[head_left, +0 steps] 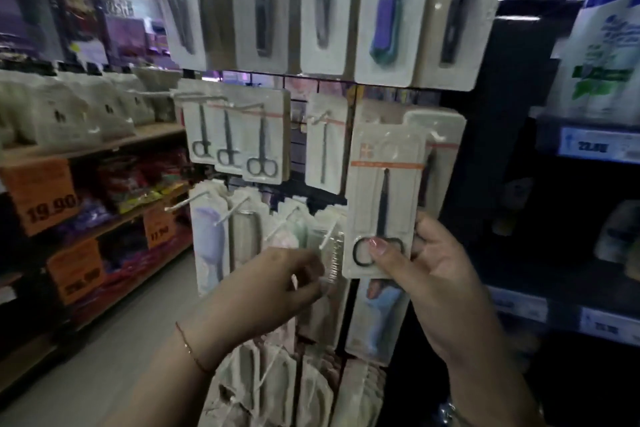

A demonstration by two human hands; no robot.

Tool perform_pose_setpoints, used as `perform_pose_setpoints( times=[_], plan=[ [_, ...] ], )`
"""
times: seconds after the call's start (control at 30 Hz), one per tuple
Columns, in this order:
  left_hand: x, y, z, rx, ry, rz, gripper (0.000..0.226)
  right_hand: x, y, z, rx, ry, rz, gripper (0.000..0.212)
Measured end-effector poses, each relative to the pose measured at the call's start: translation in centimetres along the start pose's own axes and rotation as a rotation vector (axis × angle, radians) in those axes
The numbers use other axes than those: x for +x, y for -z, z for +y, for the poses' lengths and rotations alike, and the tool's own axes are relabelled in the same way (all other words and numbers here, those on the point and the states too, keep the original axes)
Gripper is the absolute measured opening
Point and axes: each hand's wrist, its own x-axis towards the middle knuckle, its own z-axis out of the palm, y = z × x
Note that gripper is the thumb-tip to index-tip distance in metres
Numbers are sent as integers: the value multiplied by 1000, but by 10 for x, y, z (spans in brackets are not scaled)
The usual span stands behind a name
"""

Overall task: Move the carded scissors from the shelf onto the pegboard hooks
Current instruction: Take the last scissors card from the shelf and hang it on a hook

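My right hand grips the bottom of a carded pair of black scissors, thumb over the finger loops, holding it upright in front of the pegboard rack. Behind its top another card hangs on a hook. To the left, three carded scissors hang on hooks in the middle row, and beside them a card with a thin tool. My left hand sits lower left with its fingers curled by a clear packet on a lower hook; whether it grips the packet is unclear.
Carded nail clippers fill the top row. Bare hooks stick out toward me in the lower row. Shelves with bags and orange price tags run along the left aisle. A dark shelf with shampoo bottles stands right.
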Motion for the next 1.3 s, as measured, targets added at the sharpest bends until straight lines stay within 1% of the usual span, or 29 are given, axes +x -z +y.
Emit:
perform_pose_setpoints(
  times=[0.07,0.13,0.23,0.3,0.4,0.53,0.67,0.8,0.93,1.0,1.07,1.13,1.3],
  plan=[
    [-3,21,-24,-1,-35,-28,14,7,-34,6,-19,-1,44,28],
    [-5,38,-48,20,-58,-63,10,14,-66,11,-20,10,85,26],
    [-10,60,-83,70,-80,-92,21,27,-107,19,-14,14,137,31],
    [-15,72,-103,89,-84,-93,22,35,-131,25,-12,7,155,32],
    [-21,86,-127,63,-57,-91,20,46,-162,31,-11,-1,137,27],
    [-24,93,-152,39,-25,-80,21,66,-196,40,-70,1,95,21],
    [-26,98,-173,25,-8,-73,29,95,-226,48,-133,-6,71,19],
    [-26,103,-192,23,31,-28,26,116,-249,56,-76,-24,67,22],
    [-25,106,-206,-87,37,45,23,125,-260,64,-97,-36,65,22],
    [-23,108,-209,-151,23,115,22,128,-263,68,-116,-56,89,21],
    [-20,109,-211,-217,14,205,14,129,-265,71,-101,-70,119,20],
    [-16,108,-211,-291,0,255,11,131,-265,72,-88,-65,139,19],
    [-7,101,-207,-409,-50,252,8,133,-261,74,-112,-46,154,22]
  ],
)
